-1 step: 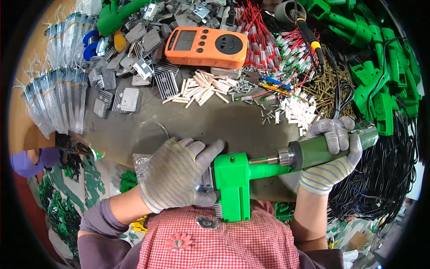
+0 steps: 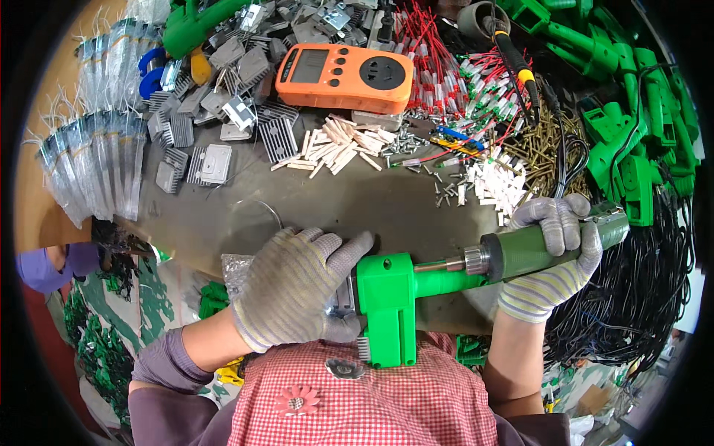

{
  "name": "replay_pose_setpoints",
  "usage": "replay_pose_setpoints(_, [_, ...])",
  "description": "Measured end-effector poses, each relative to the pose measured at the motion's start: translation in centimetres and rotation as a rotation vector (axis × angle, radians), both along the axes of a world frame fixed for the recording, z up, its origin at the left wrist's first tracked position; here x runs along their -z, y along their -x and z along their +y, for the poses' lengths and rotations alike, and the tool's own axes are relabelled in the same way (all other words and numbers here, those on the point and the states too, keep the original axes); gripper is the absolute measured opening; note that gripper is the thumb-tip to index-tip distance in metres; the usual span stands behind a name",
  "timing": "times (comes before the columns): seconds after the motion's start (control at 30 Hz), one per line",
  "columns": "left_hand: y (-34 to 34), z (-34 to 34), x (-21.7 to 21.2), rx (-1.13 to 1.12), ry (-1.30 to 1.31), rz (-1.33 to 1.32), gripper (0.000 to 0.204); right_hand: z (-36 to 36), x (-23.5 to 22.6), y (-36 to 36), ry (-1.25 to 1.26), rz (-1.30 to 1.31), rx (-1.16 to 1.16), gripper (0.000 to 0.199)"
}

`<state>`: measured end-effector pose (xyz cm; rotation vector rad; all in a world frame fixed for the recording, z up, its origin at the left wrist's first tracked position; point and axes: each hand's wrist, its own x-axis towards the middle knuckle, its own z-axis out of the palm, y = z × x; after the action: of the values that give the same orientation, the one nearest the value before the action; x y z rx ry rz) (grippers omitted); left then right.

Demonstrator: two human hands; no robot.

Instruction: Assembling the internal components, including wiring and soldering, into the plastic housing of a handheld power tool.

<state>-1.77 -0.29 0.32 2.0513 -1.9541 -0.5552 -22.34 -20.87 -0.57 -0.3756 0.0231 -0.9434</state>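
My left hand (image 2: 294, 290), in a grey striped glove, grips the left side of a green plastic housing (image 2: 385, 312) in front of my apron. A metal part with fins shows at the housing's left side, partly covered by that hand. My right hand (image 2: 554, 249), gloved too, is wrapped round a dark green electric screwdriver (image 2: 517, 253). The screwdriver lies almost level, its shaft pointing left along the housing's green handle. Its tip meets the right side of the housing; any screw there is hidden.
Across the bench (image 2: 342, 201) lie an orange meter (image 2: 346, 76), grey heat sinks (image 2: 216, 163), white sticks (image 2: 342, 145), red-wired parts (image 2: 435, 89) and brass-coloured screws (image 2: 547, 149). Green housings (image 2: 636, 111) and black cables (image 2: 613, 297) crowd the right. Clear-wrapped bundles (image 2: 93, 163) sit left.
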Motion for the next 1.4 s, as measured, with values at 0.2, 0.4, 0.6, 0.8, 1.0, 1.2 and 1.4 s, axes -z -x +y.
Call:
replay_pose_setpoints(0.2, [-0.2, 0.0, -0.1, 0.01, 0.006, 0.004, 0.09, 0.2, 0.3, 0.0, 0.024, -0.006, 0.013, 0.023])
replay_pose_setpoints(0.4, [0.1, -0.2, 0.0, 0.02, 0.041, -0.013, 0.091, -0.2, 0.4, 0.0, 0.023, 0.006, 0.019, 0.026])
replay_pose_setpoints(0.6, [0.2, 0.1, 0.5, 0.0, 0.126, -0.035, 0.09, -0.4, -6.2, 2.9, 0.092, 0.445, 0.253, 0.046])
replay_pose_setpoints(0.8, [1.3, -0.3, -0.6, -0.05, 0.171, -0.1, 0.09, -4.8, -4.2, 11.7, 1.416, 1.925, 1.153, 0.085])
replay_pose_setpoints(1.0, [2.0, 1.2, -1.7, -0.097, 0.196, -0.116, 0.088, -5.0, -1.5, 13.9, 1.156, 2.38, 1.038, 0.075])
replay_pose_setpoints(1.2, [0.9, 3.9, -6.4, -0.129, 0.72, -0.493, 0.063, -5.5, -5.6, 13.2, 1.183, 2.433, 1.018, 0.055])
replay_pose_setpoints(1.4, [0.3, 6.4, -9.9, 0.165, 1.187, -0.688, 0.031, 1.3, -13.1, 11.2, 0.888, 1.067, 0.796, 0.033])
